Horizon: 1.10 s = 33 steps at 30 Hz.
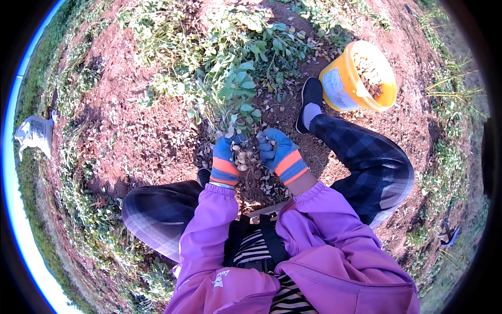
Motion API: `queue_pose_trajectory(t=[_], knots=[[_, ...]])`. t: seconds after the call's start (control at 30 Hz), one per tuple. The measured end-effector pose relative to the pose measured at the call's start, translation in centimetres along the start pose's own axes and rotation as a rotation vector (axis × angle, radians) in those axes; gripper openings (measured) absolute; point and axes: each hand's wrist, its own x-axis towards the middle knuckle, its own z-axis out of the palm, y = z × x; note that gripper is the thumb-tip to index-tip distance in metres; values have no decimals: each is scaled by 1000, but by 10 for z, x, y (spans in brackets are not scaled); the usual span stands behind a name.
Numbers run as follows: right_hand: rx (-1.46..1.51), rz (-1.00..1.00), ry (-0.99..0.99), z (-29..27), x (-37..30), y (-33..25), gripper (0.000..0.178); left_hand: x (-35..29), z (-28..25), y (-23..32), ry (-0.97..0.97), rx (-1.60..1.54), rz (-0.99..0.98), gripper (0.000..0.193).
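A leafy green peanut plant (230,99) is gripped near its root end by my left hand (225,159), in a blue glove with an orange-striped cuff. Its leaves point away from me. Beside that hand, on my right, hangs a cluster of peanut pods (242,158) among thin roots. Close by, my right hand (280,152), gloved the same way, is closed with its fingers curled. A small tan peanut pod (272,142) seems to show between its fingers; most of the palm is hidden.
A yellow bucket (337,70) holding peanuts stands tilted beyond my right foot. Heaped peanut plants (172,47) lie ahead on reddish soil strewn with dry leaves. At the far left sits a white sack (35,133). My bent legs frame the work area.
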Motion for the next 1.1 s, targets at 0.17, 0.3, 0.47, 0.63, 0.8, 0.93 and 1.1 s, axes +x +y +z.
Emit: queue_pose_trajectory(t=[0.17,0.3,0.47,0.63,0.8,0.93,1.1], knots=[[-383,-249,27,27,-19,-21,2,16,-29,1,125,43,28,22],[-808,-243,-114,27,-29,-10,14,19,-20,-2,249,112,110,20],[-1424,-662,-280,33,-25,8,20,45,-69,-10,207,114,224,18],[-1791,-720,-271,34,-30,13,27,46,-65,-14,216,106,236,22],[-2032,-828,-242,32,-29,19,26,51,-75,-17,259,112,268,22],[-1916,-881,-190,37,-35,16,20,55,-79,-18,330,124,315,21],[-1732,-861,-83,40,-36,11,16,59,-81,-14,415,261,318,23]])
